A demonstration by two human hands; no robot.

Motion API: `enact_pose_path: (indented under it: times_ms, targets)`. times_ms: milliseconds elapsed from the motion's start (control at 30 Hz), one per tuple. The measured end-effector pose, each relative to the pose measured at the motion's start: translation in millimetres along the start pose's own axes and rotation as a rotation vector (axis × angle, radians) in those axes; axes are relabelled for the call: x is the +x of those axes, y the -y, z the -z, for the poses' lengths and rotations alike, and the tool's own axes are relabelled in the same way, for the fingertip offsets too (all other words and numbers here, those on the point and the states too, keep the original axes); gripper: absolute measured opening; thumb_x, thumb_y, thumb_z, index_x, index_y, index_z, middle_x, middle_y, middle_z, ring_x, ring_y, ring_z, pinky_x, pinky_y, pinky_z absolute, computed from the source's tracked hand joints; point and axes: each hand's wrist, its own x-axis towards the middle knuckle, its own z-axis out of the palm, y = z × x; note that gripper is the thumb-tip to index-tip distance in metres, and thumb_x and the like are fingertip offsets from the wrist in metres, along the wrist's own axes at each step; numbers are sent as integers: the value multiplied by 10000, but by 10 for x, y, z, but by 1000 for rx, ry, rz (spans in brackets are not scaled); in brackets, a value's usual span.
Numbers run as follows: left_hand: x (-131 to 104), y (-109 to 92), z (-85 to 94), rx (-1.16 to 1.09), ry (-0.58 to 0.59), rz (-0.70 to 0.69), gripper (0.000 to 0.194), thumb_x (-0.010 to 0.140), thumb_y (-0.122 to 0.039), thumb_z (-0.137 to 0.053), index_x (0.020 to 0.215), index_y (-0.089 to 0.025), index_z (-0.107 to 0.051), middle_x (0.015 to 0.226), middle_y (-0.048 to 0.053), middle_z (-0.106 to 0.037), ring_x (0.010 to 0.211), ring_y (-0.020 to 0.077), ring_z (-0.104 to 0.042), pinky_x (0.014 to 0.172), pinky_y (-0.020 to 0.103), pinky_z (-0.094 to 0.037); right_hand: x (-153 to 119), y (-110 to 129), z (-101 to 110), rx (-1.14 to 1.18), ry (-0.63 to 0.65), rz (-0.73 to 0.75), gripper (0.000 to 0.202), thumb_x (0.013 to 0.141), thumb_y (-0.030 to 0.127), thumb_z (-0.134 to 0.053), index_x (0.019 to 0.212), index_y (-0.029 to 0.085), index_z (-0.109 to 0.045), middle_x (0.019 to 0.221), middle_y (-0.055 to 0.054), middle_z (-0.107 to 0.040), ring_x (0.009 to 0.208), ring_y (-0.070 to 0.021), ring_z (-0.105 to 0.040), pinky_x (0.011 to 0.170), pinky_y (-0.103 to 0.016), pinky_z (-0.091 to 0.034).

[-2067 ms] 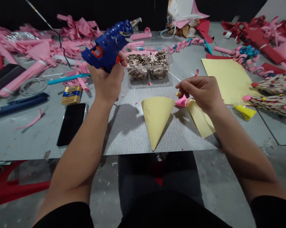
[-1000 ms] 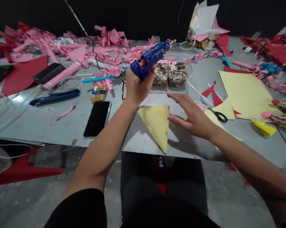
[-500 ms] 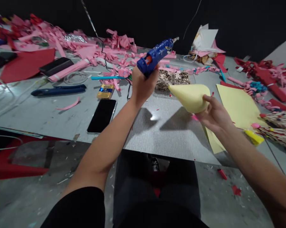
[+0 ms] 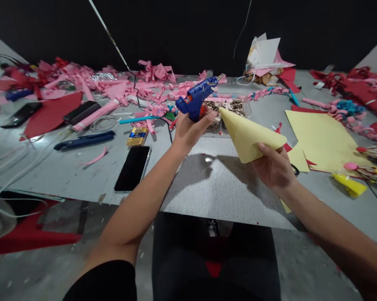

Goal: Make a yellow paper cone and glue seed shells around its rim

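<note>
My left hand (image 4: 190,131) is wrapped round the handle of a blue glue gun (image 4: 197,97), whose nozzle points up and to the right. In my right hand (image 4: 274,167) is a yellow paper cone (image 4: 249,136), its pointed tip toward the glue gun and its wide end to the right. The thumb lies on the cone's outer face; the other fingers are mostly hidden behind it. Cone and glue gun are apart, both held above the grey table (image 4: 191,192). Behind them sits a clear box of small brown pieces (image 4: 235,107).
Pink paper scraps (image 4: 151,90) run along the back. Left are a phone (image 4: 133,169), a yellow-and-blue small box (image 4: 137,136), a dark blue stapler-like tool (image 4: 84,141) and white cables (image 4: 22,167). Yellow sheets (image 4: 326,138) and a yellow packet (image 4: 348,184) lie right.
The glue gun has come down slightly and to the left. The cone has turned in my right hand, so its wide end now points farther right. The camera view has shifted.
</note>
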Motion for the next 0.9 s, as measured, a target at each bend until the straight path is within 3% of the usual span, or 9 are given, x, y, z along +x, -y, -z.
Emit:
enact_pose_path:
  times_ms: [167, 367, 500, 633, 700, 767, 900]
  targets:
    - [-75, 14, -90, -114, 36, 106, 405, 846, -458, -971, 933, -214, -660, 715, -65, -504, 568, 67, -377, 534, 275, -350, -93, 47, 45, -27, 15, 6, 549, 709, 221, -986, 1209, 374, -819, 1153, -21, -897, 1317, -330, -797, 1276, -517, -575]
    - [-66, -10, -90, -169, -16, 123, 416, 834, -379, -972, 967, -225, -609, 751, -71, -525, 551, 52, -314, 529, 282, -300, -114, 85, 36, -26, 103, -109, 688, 679, 271, -1003, 1320, 395, -784, 1285, -50, -879, 1350, -355, -773, 1153, -519, -642]
    - [-47, -12, -90, -158, -38, 102, 451, 789, -430, -997, 892, -224, -609, 703, -60, -474, 541, 65, -284, 505, 287, -264, -141, 120, 16, 26, 127, -268, 555, 756, 429, -948, 1279, 326, -794, 1239, -70, -877, 1398, -355, -728, 1136, -490, -652]
    - [-32, -36, -71, -96, -55, 64, 411, 869, -541, -933, 896, -227, -668, 684, -40, -469, 556, 94, -317, 515, 313, -269, -100, 103, 11, 17, 97, -309, 394, 856, 415, -878, 1213, 277, -787, 1211, -84, -872, 1430, -371, -703, 1182, -542, -632]
    - [-22, -59, -7, -28, -96, -38, 396, 953, -597, -827, 887, -232, -687, 659, -31, -479, 555, 103, -347, 527, 332, -284, -42, 109, 30, 50, 90, -280, 380, 879, 439, -848, 1217, 281, -775, 1230, -79, -867, 1446, -377, -695, 1186, -583, -629]
    - [-9, -82, 91, 52, -60, -187, 377, 982, -597, -776, 889, -241, -695, 655, -25, -507, 549, 104, -379, 543, 343, -303, 35, 134, 66, 83, 84, -242, 402, 891, 470, -823, 1245, 288, -765, 1270, -72, -858, 1466, -373, -684, 1182, -595, -632]
    - [-5, -127, 227, 249, 245, -537, 251, 921, -500, -798, 939, -260, -725, 707, 0, -603, 605, 155, -519, 611, 371, -406, 177, 179, 164, 120, 32, -156, 388, 937, 460, -760, 1283, 285, -753, 1357, -62, -834, 1504, -323, -653, 1171, -518, -638]
